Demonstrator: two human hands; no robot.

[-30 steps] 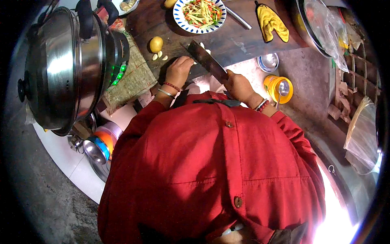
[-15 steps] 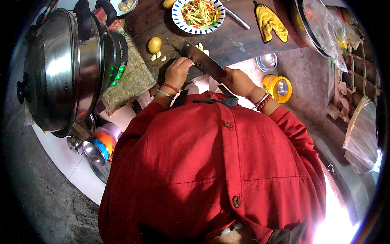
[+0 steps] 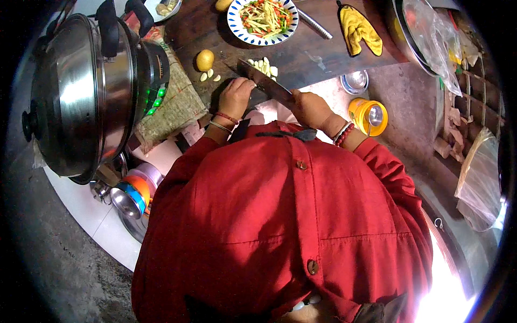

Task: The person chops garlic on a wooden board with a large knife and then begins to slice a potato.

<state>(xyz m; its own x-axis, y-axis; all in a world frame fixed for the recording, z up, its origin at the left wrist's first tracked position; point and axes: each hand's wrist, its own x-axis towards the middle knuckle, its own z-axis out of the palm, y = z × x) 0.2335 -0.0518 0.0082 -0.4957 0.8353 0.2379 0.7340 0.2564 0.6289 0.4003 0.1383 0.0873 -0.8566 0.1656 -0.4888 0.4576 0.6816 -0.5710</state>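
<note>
A broad-bladed cleaver (image 3: 270, 88) lies slantwise over the dark wooden table, my right hand (image 3: 312, 111) wrapped round its handle. My left hand (image 3: 236, 98) is beside the blade with bent fingers pressed together. A pale bit at its fingertips looks like a garlic clove (image 3: 253, 84), mostly hidden by the fingers. Beyond the blade sits a small heap of peeled garlic cloves (image 3: 265, 67). A round yellow-brown potato (image 3: 204, 60) and a few loose cloves (image 3: 207, 75) lie to the left of the heap.
Behind stands a blue-rimmed plate (image 3: 235, 27) of shredded vegetables, with a ridged metal tool (image 3: 314, 23) beside it. A yellow cloth (image 3: 358, 32) lies farther right. A large steel pot (image 3: 70, 97) stands at left. A yellow bucket (image 3: 378, 128) is below the table's right side.
The cleaver and my right hand have shifted slightly left and toward me, uncovering more of the garlic heap. My left hand has stayed nearly in place.
</note>
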